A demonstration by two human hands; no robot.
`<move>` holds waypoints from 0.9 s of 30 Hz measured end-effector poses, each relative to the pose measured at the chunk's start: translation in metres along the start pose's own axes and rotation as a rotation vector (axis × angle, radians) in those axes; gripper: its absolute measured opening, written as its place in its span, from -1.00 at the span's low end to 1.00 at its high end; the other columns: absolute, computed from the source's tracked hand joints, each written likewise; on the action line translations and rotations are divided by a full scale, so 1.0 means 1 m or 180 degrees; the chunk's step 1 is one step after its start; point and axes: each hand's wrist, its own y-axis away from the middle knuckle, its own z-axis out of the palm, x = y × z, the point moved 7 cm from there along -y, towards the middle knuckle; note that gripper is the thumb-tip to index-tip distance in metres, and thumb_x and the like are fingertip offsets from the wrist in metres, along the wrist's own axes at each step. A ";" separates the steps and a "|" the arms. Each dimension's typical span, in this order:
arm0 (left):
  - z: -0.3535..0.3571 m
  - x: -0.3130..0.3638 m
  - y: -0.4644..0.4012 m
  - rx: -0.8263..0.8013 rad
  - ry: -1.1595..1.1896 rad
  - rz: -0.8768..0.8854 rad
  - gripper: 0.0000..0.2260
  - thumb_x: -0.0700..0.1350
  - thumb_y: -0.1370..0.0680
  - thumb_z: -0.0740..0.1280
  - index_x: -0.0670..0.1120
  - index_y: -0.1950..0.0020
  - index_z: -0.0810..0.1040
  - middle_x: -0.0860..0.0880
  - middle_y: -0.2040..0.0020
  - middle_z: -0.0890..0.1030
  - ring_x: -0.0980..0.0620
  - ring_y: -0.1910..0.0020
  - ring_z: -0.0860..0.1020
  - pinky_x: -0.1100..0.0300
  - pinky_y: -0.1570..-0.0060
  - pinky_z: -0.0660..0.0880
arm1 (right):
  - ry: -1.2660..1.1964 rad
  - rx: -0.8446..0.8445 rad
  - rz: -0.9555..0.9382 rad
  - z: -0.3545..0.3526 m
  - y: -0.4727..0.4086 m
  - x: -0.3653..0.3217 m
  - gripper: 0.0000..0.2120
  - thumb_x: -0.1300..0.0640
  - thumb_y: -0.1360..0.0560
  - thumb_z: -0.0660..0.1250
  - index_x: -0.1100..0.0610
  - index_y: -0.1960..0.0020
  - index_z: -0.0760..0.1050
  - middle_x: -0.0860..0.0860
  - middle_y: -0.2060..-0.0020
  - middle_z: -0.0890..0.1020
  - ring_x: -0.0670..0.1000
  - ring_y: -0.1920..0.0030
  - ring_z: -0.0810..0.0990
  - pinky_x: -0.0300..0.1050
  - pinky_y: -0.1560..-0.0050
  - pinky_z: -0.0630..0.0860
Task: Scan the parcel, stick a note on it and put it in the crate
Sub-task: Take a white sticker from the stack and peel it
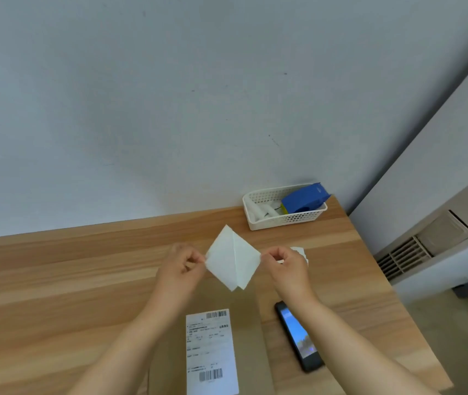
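A white square paper note (232, 259) is being pinched at opposite corners by the left hand (180, 263) and right hand (285, 265), above the flat brown cardboard parcel (218, 332) lying on the wooden table (56, 280).

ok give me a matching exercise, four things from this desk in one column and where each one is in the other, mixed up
Things:
1. white note
2. phone
3. blue tape dispenser
4. shipping label

Places:
a. in the white basket by the wall
b. stuck on the brown parcel
c. pinched between the left hand and right hand
d. flat on the desk, right of the parcel

Pairs: 1-c, 2-d, 3-a, 4-b
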 end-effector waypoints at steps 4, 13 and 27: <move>0.026 -0.004 -0.024 0.0254 0.0050 -0.0387 -0.87 -0.31 -0.44 0.23 -0.16 0.28 0.46 -0.06 0.16 0.46 0.01 0.22 0.41 0.17 0.28 0.30 | -0.0041 0.0267 0.0434 -0.047 -0.039 0.043 -0.75 0.22 -0.46 0.31 0.09 0.39 0.47 -0.03 0.45 0.51 -0.04 0.35 0.44 -0.15 0.29 0.39; 0.125 0.008 -0.105 0.0120 -0.0152 -0.0769 -0.89 -0.29 -0.49 0.12 -0.24 0.19 0.41 -0.20 0.28 0.64 -0.04 0.38 0.59 0.14 0.40 0.38 | -0.0246 0.1015 0.0947 -0.137 -0.099 0.108 -0.85 0.25 -0.48 0.28 0.14 0.25 0.54 0.05 0.28 0.61 0.03 0.25 0.54 -0.09 0.21 0.49; 0.227 0.004 -0.229 -0.0309 -0.2095 -0.0101 -0.88 -0.33 -0.51 0.14 -0.28 0.11 0.47 -0.28 0.06 0.53 -0.20 0.22 0.51 0.07 0.28 0.37 | -0.0441 0.0871 0.1039 -0.145 -0.142 0.131 -0.85 0.27 -0.46 0.31 0.15 0.27 0.57 0.04 0.32 0.63 -0.03 0.30 0.54 -0.12 0.23 0.49</move>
